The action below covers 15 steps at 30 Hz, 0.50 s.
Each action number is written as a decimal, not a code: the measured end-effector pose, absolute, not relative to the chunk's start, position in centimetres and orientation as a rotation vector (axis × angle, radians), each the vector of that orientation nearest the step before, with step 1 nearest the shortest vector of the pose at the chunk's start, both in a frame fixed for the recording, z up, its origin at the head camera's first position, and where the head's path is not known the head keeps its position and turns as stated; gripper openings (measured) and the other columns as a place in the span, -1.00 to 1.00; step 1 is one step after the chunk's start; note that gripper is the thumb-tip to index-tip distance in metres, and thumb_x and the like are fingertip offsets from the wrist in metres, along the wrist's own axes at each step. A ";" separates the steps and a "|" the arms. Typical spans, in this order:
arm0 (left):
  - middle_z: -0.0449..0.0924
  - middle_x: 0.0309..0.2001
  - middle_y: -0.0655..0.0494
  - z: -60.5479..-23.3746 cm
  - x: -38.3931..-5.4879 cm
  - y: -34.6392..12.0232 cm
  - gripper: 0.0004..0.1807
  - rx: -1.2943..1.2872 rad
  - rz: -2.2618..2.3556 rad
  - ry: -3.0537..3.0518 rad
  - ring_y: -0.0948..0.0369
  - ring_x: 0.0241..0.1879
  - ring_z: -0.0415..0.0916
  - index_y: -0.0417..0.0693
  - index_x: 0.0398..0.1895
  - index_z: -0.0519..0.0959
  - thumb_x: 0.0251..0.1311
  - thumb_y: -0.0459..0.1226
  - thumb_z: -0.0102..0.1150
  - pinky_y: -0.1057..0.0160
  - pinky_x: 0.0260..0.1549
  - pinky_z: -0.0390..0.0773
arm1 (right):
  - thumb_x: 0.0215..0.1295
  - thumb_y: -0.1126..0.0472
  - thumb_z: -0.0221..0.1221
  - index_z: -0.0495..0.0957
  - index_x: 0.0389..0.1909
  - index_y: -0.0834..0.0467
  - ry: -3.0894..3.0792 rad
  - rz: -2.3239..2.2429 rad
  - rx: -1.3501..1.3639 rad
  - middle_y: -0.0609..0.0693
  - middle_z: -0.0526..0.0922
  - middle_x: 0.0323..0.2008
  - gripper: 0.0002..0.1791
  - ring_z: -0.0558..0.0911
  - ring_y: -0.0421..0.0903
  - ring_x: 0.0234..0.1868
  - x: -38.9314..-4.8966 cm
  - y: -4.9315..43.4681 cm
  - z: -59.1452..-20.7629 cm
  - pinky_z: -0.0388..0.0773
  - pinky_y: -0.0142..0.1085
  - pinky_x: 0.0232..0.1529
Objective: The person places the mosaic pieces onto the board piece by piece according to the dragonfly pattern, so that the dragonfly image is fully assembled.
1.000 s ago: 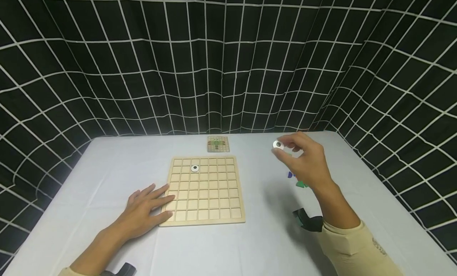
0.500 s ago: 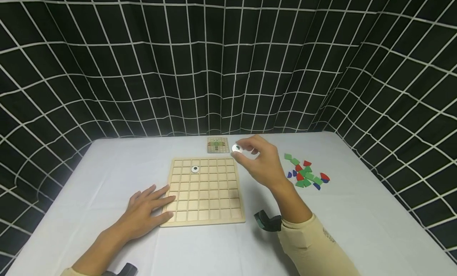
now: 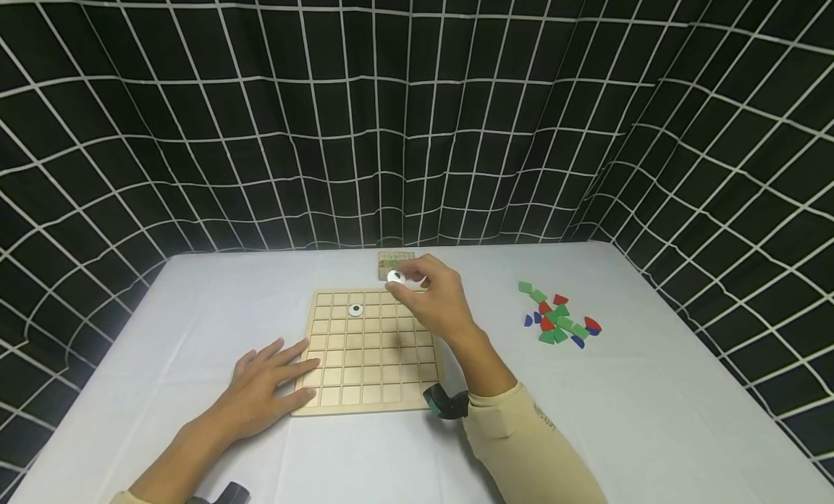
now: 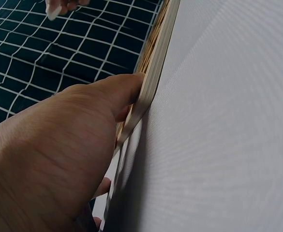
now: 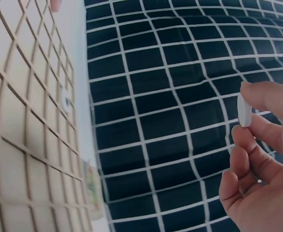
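Note:
My right hand pinches a round white disc with a dark spot between thumb and fingers, held above the far part of the wooden grid board. The right wrist view shows the disc edge-on at the fingertips. A second disc of the same look, white with a dark centre, lies in a cell near the board's far left. My left hand rests with straight, spread fingers on the board's left edge. In the left wrist view, its thumb lies against the board's side.
Several green, red and blue flat pieces lie loose on the white table to the right. Behind the board is a small pattern card, partly covered by my right hand. A black curtain with white grid lines closes off the back.
My right hand has carried the white disc leftward from near the loose pieces to above the board, uncovering those pieces. The left hand has stayed in place.

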<state>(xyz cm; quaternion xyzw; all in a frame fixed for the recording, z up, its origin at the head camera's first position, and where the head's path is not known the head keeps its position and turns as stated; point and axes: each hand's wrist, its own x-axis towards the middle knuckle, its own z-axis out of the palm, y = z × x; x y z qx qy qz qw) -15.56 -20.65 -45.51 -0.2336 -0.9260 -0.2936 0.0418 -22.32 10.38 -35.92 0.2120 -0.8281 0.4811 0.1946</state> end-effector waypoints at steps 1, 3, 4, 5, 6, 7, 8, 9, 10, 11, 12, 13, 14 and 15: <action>0.47 0.52 -0.16 -45.5 -15.6 -20.6 -0.49 -0.715 -0.894 -2.837 -0.44 0.53 0.17 -0.04 0.29 0.74 0.40 0.00 0.41 -0.62 0.36 -0.07 | 0.28 0.37 0.49 0.74 -0.04 0.33 -2.333 1.355 0.582 0.14 0.72 -0.16 -0.74 0.65 0.18 -0.03 -22.4 10.2 -36.1 0.65 0.17 0.04; 0.46 0.52 -0.15 -45.5 -15.6 -20.6 -0.48 -0.714 -0.889 -2.845 -0.44 0.53 0.17 -0.04 0.30 0.74 0.40 0.01 0.41 -0.62 0.36 -0.07 | 0.30 0.35 0.49 0.75 -0.04 0.32 -2.358 1.364 0.558 0.12 0.71 -0.17 -0.74 0.66 0.17 -0.02 -22.7 9.7 -36.6 0.67 0.12 0.02; 0.46 0.52 -0.15 -45.5 -15.6 -20.6 -0.48 -0.715 -0.883 -2.846 -0.44 0.53 0.17 -0.04 0.30 0.74 0.40 0.02 0.41 -0.62 0.36 -0.06 | 0.30 0.35 0.49 0.76 -0.03 0.32 -2.371 1.366 0.547 0.12 0.72 -0.16 -0.74 0.66 0.17 -0.01 -22.9 9.5 -36.8 0.67 0.09 0.01; 0.46 0.52 -0.15 -45.5 -15.6 -20.6 -0.48 -0.715 -0.876 -2.848 -0.44 0.53 0.17 -0.04 0.30 0.74 0.40 0.03 0.41 -0.63 0.35 -0.06 | 0.31 0.34 0.49 0.76 -0.02 0.32 -2.383 1.372 0.539 0.12 0.73 -0.14 -0.74 0.67 0.17 0.00 -23.1 9.3 -37.0 0.67 0.08 0.01; 0.46 0.52 -0.15 -45.5 -15.6 -20.6 -0.48 -0.713 -0.873 -2.849 -0.44 0.53 0.17 -0.04 0.30 0.74 0.40 0.03 0.41 -0.63 0.35 -0.05 | 0.32 0.34 0.49 0.76 -0.01 0.32 -2.399 1.375 0.527 0.12 0.73 -0.12 -0.73 0.67 0.17 0.01 -23.3 9.1 -37.2 0.68 0.05 0.01; 0.46 0.52 -0.15 -45.4 -15.6 -20.5 -0.48 -0.712 -0.870 -2.849 -0.44 0.53 0.18 -0.04 0.30 0.74 0.40 0.03 0.41 -0.63 0.35 -0.05 | 0.33 0.33 0.49 0.75 0.00 0.32 -2.414 1.376 0.517 0.12 0.74 -0.09 -0.73 0.68 0.17 0.03 -23.5 8.9 -37.4 0.68 0.03 0.02; 0.46 0.52 -0.15 -45.5 -15.6 -20.5 -0.48 -0.713 -0.867 -2.849 -0.44 0.53 0.18 -0.05 0.29 0.74 0.40 0.02 0.41 -0.63 0.35 -0.05 | 0.34 0.33 0.49 0.75 0.01 0.33 -2.429 1.379 0.507 0.13 0.75 -0.08 -0.72 0.68 0.18 0.04 -23.7 8.7 -37.6 0.68 0.01 0.03; 0.46 0.52 -0.15 -45.5 -15.6 -20.5 -0.48 -0.714 -0.867 -2.849 -0.44 0.53 0.18 -0.05 0.30 0.74 0.40 0.02 0.41 -0.63 0.35 -0.05 | 0.34 0.32 0.49 0.75 0.01 0.33 -2.446 1.382 0.490 0.14 0.75 -0.06 -0.72 0.69 0.18 0.05 -23.9 8.5 -37.8 0.68 0.00 0.05; 0.46 0.52 -0.14 -45.5 -15.6 -20.5 -0.48 -0.714 -0.869 -2.849 -0.44 0.53 0.17 -0.05 0.30 0.74 0.40 0.02 0.41 -0.63 0.35 -0.05 | 0.36 0.30 0.48 0.75 0.03 0.33 -2.465 1.391 0.467 0.14 0.76 -0.03 -0.71 0.69 0.19 0.07 -24.2 8.3 -38.1 0.68 0.00 0.07; 0.46 0.52 -0.14 -45.5 -15.6 -20.6 -0.48 -0.713 -0.871 -2.851 -0.44 0.53 0.17 -0.05 0.30 0.74 0.40 0.02 0.41 -0.63 0.35 -0.06 | 0.37 0.29 0.48 0.75 0.04 0.32 -2.487 1.404 0.438 0.15 0.76 -0.01 -0.71 0.69 0.19 0.09 -24.4 8.1 -38.3 0.68 0.00 0.10; 0.46 0.52 -0.14 -45.5 -15.6 -20.6 -0.48 -0.712 -0.872 -2.853 -0.44 0.53 0.17 -0.04 0.30 0.74 0.40 0.02 0.41 -0.63 0.35 -0.06 | 0.39 0.28 0.47 0.75 0.06 0.31 -2.508 1.420 0.405 0.16 0.76 0.01 -0.70 0.69 0.19 0.11 -24.6 8.0 -38.5 0.67 0.00 0.12; 0.46 0.53 -0.14 -45.5 -15.6 -20.6 -0.48 -0.713 -0.874 -2.853 -0.44 0.53 0.17 -0.04 0.30 0.74 0.40 0.02 0.41 -0.63 0.35 -0.06 | 0.40 0.27 0.47 0.74 0.07 0.31 -2.524 1.432 0.376 0.17 0.76 0.03 -0.70 0.69 0.20 0.13 -24.9 7.8 -38.7 0.67 0.00 0.14; 0.45 0.53 -0.14 -45.5 -15.6 -20.6 -0.48 -0.712 -0.875 -2.856 -0.44 0.54 0.16 -0.04 0.30 0.74 0.41 0.02 0.41 -0.62 0.36 -0.07 | 0.41 0.26 0.46 0.74 0.09 0.30 -2.544 1.449 0.343 0.17 0.76 0.05 -0.69 0.68 0.20 0.16 -25.1 7.6 -39.0 0.66 0.01 0.17; 0.45 0.53 -0.14 -45.5 -15.6 -20.6 -0.48 -0.712 -0.877 -2.859 -0.44 0.54 0.16 -0.03 0.30 0.74 0.41 0.03 0.41 -0.62 0.36 -0.07 | 0.42 0.25 0.46 0.74 0.10 0.29 -2.562 1.463 0.314 0.17 0.76 0.07 -0.69 0.68 0.20 0.18 -25.4 7.5 -39.2 0.65 0.01 0.20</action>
